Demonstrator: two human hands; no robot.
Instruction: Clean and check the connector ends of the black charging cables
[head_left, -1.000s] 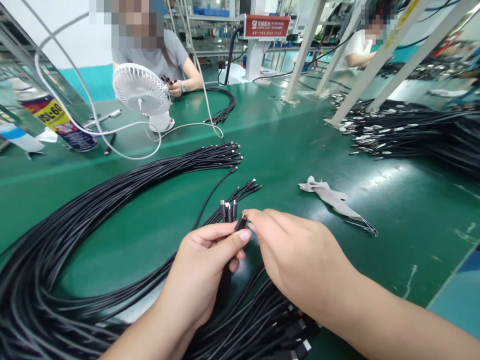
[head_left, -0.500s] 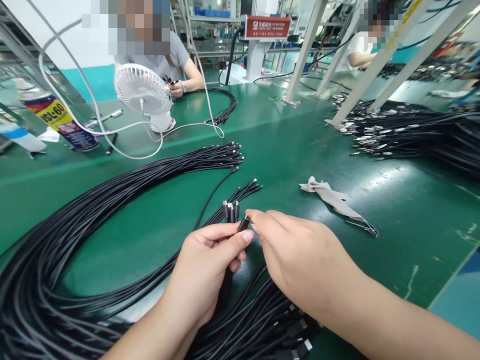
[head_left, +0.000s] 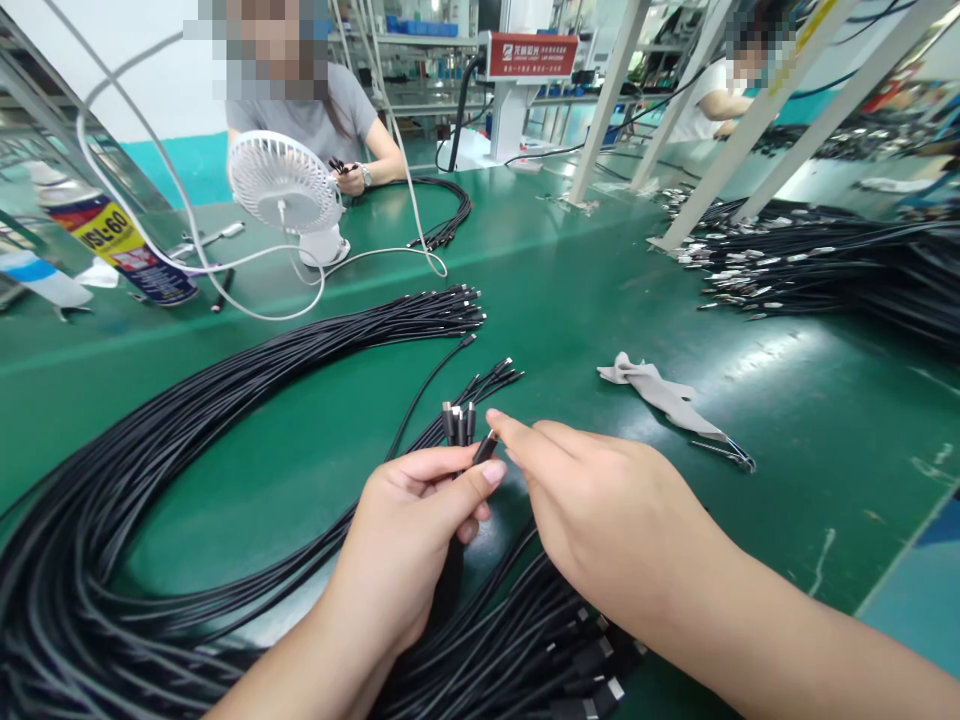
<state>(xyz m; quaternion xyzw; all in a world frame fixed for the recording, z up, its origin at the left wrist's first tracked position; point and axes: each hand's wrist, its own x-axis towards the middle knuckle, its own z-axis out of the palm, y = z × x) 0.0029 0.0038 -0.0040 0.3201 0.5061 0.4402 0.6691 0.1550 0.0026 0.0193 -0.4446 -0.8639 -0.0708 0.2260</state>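
My left hand point(head_left: 424, 510) is closed around a small bunch of black USB cables, their plugs point(head_left: 458, 424) standing up above the fingers. One plug point(head_left: 486, 447) is pinched apart from the others between thumb and index finger, its metal tip pointing up and right. My right hand point(head_left: 592, 490) is curled just beside that tip, index fingertip slightly above it and thumb just right of it. Whatever its fingers may hold is hidden behind the hand. Below both hands lies a bundle of black cables point(head_left: 495, 640) with larger plugs at the lower right.
A long looped cable bundle point(head_left: 225, 380) covers the left side of the green table point(head_left: 555, 260). A grey cloth piece with tweezers point(head_left: 667, 400) lies right. Behind are a white fan point(head_left: 285, 185), a spray can point(head_left: 124, 245), a cable pile point(head_left: 817, 260) and a co-worker point(head_left: 352, 110).
My right index fingertip has lifted slightly up and left from the plug tip. My left hand keeps its grip and has hardly moved.
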